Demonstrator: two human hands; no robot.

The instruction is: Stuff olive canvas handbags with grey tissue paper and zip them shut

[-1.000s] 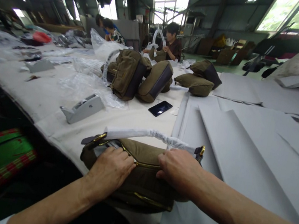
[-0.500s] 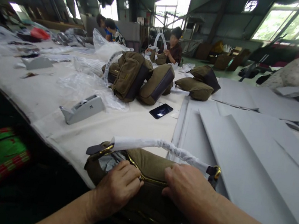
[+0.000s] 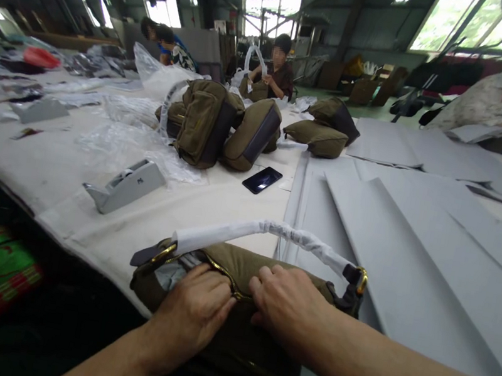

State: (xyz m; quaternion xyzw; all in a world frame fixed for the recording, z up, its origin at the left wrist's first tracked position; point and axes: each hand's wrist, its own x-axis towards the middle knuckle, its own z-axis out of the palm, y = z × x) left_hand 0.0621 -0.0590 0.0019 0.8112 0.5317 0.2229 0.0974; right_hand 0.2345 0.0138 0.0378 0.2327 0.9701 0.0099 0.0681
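Observation:
An olive bag (image 3: 254, 347) with a gold zipper lies at the table's near edge, its handle (image 3: 268, 229) wrapped in white and arched above it. Closed at the zipper, my left hand (image 3: 199, 304) has its fingertips beside the opening, where grey stuffing (image 3: 173, 272) shows. What it pinches looks like the zipper, partly hidden by the fingers. My right hand (image 3: 284, 295) grips the bag's top edge just right of it, fingers curled over the fabric. The right part of the zipper is hidden under that hand.
Beyond are a grey tape dispenser (image 3: 125, 186), a black phone (image 3: 262, 180), several olive bags (image 3: 204, 123) and clear plastic (image 3: 111, 134). Grey sheets (image 3: 396, 236) cover the right side. A person (image 3: 278, 78) handles a bag across the table; another person (image 3: 478, 103) is at the right.
My right hand has moved left along the bag, closer to my left hand. The far bags and table items appear shifted slightly left as the view turned.

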